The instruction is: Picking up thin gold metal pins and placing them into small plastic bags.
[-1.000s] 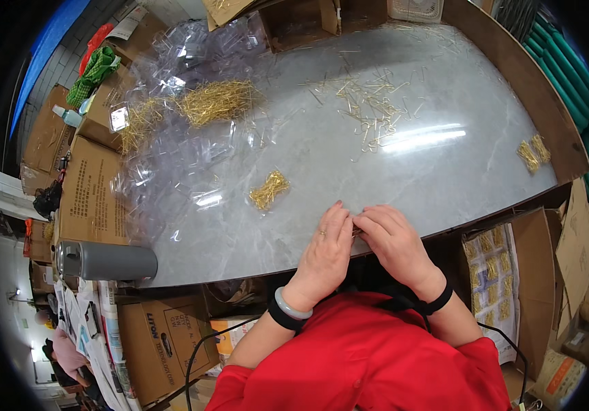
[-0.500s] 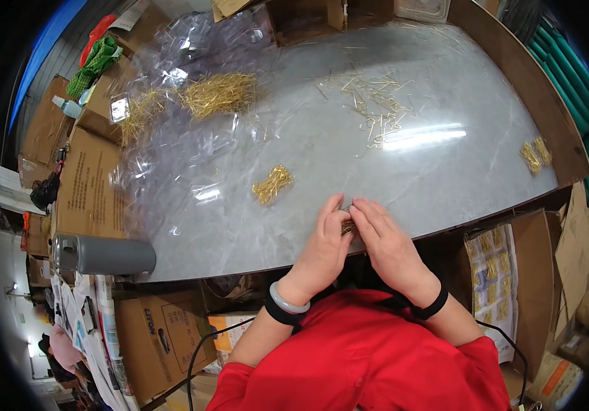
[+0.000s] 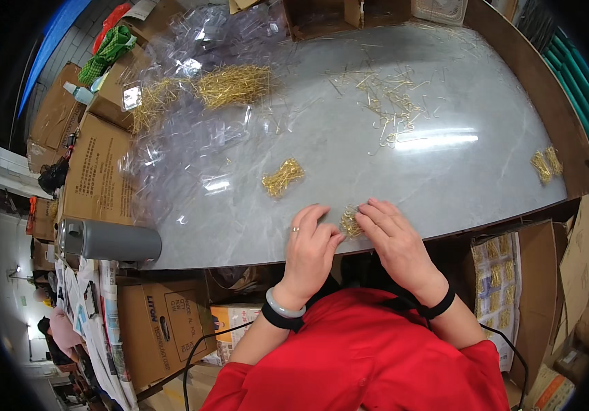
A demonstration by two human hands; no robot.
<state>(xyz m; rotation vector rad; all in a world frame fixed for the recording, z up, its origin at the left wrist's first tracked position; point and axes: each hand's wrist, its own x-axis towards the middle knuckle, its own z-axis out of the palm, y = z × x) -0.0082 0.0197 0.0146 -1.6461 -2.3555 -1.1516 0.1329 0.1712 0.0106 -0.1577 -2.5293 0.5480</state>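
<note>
A small bundle of gold wire hooks stands at the table's near edge, between my hands. My right hand has its fingers bent against the bundle's right side, gripping it. To the left, my left hand is apart from the bundle, fingers loosely bent and spread, with nothing visible in them. Another bundle of gold hooks lies farther up and left. Loose gold hooks are scattered at the far middle of the table.
The grey table has a raised cardboard border on the right. A pile of gold wire pieces rests among clear plastic packs at left. Two small bundles sit at far right. A grey bottle stands near left.
My left hand has come away from the bundle to the left and its fingers have spread. My right hand stays at the bundle, which is now more exposed. The whole view has shifted slightly.
</note>
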